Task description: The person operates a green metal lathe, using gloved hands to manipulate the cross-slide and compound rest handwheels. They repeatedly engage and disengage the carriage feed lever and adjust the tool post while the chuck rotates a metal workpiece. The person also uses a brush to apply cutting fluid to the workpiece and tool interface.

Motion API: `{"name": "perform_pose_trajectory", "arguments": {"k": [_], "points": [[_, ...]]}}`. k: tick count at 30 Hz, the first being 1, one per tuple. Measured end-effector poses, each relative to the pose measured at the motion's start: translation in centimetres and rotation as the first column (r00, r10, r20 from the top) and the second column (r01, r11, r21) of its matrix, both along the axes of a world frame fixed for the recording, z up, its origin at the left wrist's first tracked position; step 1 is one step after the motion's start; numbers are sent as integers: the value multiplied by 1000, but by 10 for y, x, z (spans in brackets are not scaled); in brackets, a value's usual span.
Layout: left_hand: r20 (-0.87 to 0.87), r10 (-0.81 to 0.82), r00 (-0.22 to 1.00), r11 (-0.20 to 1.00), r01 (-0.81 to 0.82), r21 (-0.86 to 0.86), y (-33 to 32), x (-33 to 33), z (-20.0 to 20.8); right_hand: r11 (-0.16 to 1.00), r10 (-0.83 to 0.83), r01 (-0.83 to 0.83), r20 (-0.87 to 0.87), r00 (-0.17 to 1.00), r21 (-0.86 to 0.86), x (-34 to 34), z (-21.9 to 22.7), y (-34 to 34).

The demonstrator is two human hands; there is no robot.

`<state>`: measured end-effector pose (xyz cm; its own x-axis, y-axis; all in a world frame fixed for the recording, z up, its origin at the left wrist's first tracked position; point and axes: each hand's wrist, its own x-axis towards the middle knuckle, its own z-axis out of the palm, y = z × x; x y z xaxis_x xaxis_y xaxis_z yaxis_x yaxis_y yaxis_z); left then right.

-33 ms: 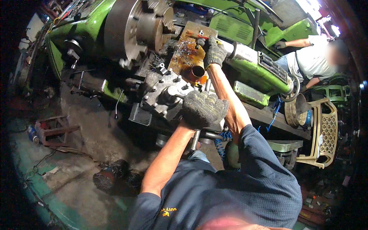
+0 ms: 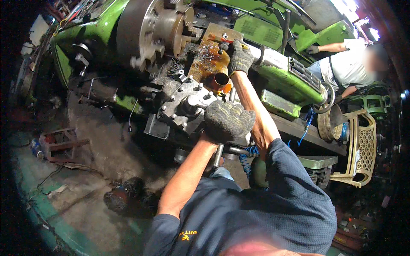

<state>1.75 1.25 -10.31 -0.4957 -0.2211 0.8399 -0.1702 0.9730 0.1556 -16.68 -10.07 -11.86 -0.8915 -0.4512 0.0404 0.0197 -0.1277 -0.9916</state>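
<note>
My left hand (image 2: 229, 121), in a dark knitted glove, is closed at the end of a metal lever (image 2: 200, 102) on the lathe's tool post (image 2: 173, 100). The lever's end is hidden under the glove. Farther off, my right hand (image 2: 241, 59), gloved too, is closed around a slim tool with a red part (image 2: 220, 39) pointing left and a yellow part at my fingers; its exact kind is unclear. Below that tool lies an oily plate (image 2: 200, 64) strewn with metal shavings. A short open tube (image 2: 221, 80) stands near my right wrist.
The big lathe chuck (image 2: 143, 32) is at upper left, its jaws blurred. The green tailstock (image 2: 286, 74) lies right of my right hand. A person (image 2: 341, 64) in a white shirt is at far right, near a beige plastic chair (image 2: 361, 147). A stool (image 2: 64, 145) is at left.
The chuck's jaws show in different positions, blurred as if turning. The red part of the tool in my right hand has shifted slightly. My left hand is nearly unmoved.
</note>
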Motion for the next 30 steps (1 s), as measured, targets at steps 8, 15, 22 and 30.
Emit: {"name": "perform_pose_trajectory", "arguments": {"k": [8,15,22,30], "points": [[-33,15,999,1000,-16,-2,0,-4,-4,1000,-25,23,-508,861,-11,2,-7,29],[68,-40,997,970,22,242,-3,62,46,996,60,-7,-577,815,94,-14,-2,114],[173,560,810,475,-485,734,-126,234,-125,942,153,-103,-136,979,319,-29,-14,128],[993,88,76,-66,-994,82,-245,339,-424,830,302,-178,-157,940,528,-15,-35,116]]}}
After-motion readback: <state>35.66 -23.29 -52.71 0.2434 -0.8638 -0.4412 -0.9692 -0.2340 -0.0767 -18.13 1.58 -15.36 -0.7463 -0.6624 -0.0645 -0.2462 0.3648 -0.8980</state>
